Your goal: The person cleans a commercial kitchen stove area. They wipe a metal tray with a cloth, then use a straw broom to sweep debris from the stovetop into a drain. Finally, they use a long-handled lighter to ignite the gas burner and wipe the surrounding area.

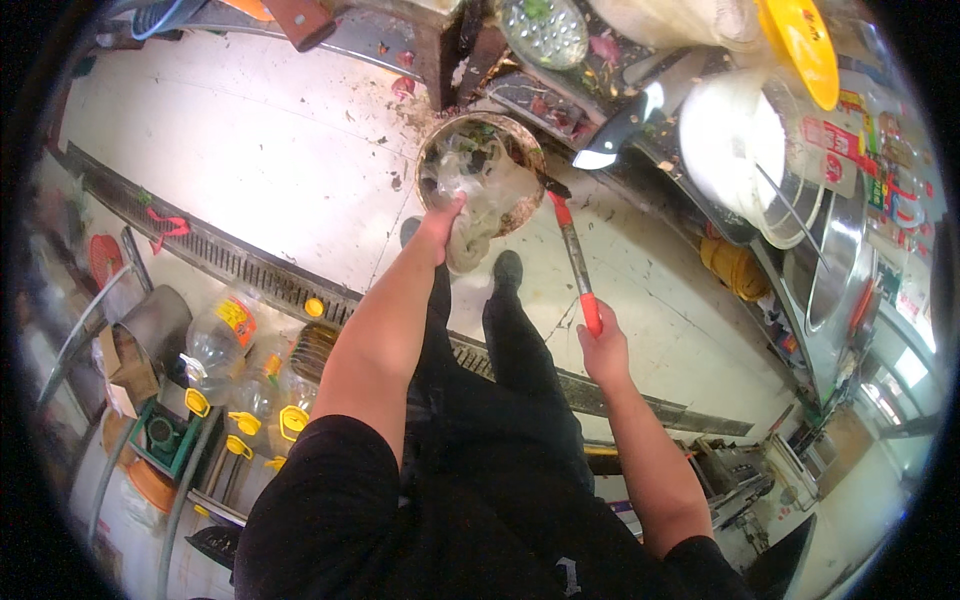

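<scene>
A round, stained bin [532, 146] stands on the floor ahead of my feet, with a translucent plastic bag [495, 191] and some green scraps inside. My left hand [447, 225] grips the bag at the bin's near side, where part of it hangs over the rim. In my right hand [606, 351] is the red grip of a long-handled tool [574, 251]. Its dark head lies by the bin's right rim, mostly hidden, so its exact kind cannot be told.
Slotted drain covers [247, 247] cross the floor behind the bin and my feet. Clear plastic jugs [221, 337] with yellow caps stand at left. On the right counter are a knife [622, 135], a white tub [731, 142] and a perforated ladle [545, 34]. Scraps litter the floor.
</scene>
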### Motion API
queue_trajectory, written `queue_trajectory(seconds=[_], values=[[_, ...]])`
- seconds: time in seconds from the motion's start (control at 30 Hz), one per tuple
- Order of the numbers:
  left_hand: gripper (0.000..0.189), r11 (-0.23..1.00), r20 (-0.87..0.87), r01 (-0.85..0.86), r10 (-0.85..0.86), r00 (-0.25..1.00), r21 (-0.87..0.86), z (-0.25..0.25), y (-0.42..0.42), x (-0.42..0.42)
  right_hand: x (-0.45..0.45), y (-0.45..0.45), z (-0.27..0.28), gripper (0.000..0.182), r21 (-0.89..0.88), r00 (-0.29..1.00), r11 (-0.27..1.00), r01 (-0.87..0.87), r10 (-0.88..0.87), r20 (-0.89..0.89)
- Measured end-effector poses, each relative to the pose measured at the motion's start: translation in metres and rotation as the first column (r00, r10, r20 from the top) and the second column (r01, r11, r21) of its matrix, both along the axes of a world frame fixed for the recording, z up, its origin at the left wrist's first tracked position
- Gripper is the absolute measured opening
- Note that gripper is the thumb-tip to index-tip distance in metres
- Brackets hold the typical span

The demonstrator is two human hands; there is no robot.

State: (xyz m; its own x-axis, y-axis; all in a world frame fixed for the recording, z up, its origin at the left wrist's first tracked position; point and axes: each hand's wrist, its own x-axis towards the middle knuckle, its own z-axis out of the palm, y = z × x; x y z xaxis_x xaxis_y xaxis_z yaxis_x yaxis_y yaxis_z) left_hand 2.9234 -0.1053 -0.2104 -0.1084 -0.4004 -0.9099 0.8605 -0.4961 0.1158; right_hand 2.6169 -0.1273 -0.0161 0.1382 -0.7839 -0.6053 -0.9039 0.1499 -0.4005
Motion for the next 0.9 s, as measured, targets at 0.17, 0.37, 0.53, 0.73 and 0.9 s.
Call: queue_trajectory(seconds=[0.17,0.37,0.53,0.73,0.9], values=[[0.037,0.991,-0.052,0.122,-0.125,0.991,-0.059,0.034,0.026,0.003,-0.012,0.017,0.023,0.046,0.426,0.862,0.843,0.328,-0.451,0.230],[0.034,0.959,0.213,0.282,-0.282,0.936,0.031,0.075,0.066,0.020,-0.053,0.055,0.106,0.043,0.774,0.421,0.445,0.451,-0.871,0.255],[0.031,0.903,0.288,0.425,-0.423,0.859,0.059,0.107,0.064,0.033,-0.129,0.094,0.155,0.046,0.883,0.116,0.335,0.330,-0.942,0.314],[0.030,0.850,0.457,0.517,-0.501,0.735,0.101,0.159,0.045,-0.033,-0.276,0.164,0.157,0.051,0.897,-0.196,0.405,0.180,-0.878,0.436],[0.031,0.816,0.432,0.578,-0.528,0.731,0.020,0.227,0.019,-0.190,-0.415,0.212,0.184,0.050,0.802,-0.314,0.542,0.250,-0.738,0.597]])
